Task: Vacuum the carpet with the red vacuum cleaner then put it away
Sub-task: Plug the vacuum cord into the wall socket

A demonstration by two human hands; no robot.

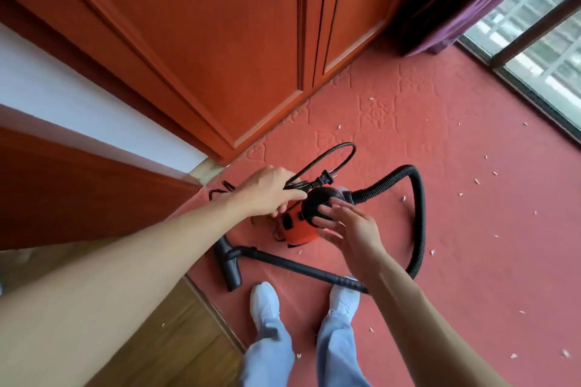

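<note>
1. Red vacuum cleaner [295, 229] low on the red carpet [456, 151], just ahead of the feet and near the foot of the wooden wardrobe doors [220, 41]; black domed top [316, 201] turned up toward the camera.
2. Black ribbed hose [419, 214] out of the canister's right side, arching away, then down the right and curving back toward the right shoe.
3. Black wand [292, 265] flat on the carpet between canister and shoes, ending at the left in the floor nozzle [231, 270], right at the carpet's edge beside the wooden floor [173, 339].
4. Left hand [270, 188] above the canister's left side, fingers curled round the black power cord [333, 152]; one loop of cord standing out beyond the hand, plug [325, 180] just past the fingertips, over the black top.
5. Right hand [349, 226] in front of the black top, fingers straight and spread, released, grasping nothing; touching the top or just off it, impossible to tell.
6. Small white scraps [477, 181] scattered over the carpet, mostly to the right of the hose, a few near the shoes.
7. White shoes [265, 302] and pale blue jeans at the lower edge, toes toward the wand.
8. Dark purple curtain [440, 9] in the far corner, glass window [534, 25] along the right, white wall panel at the left.
</note>
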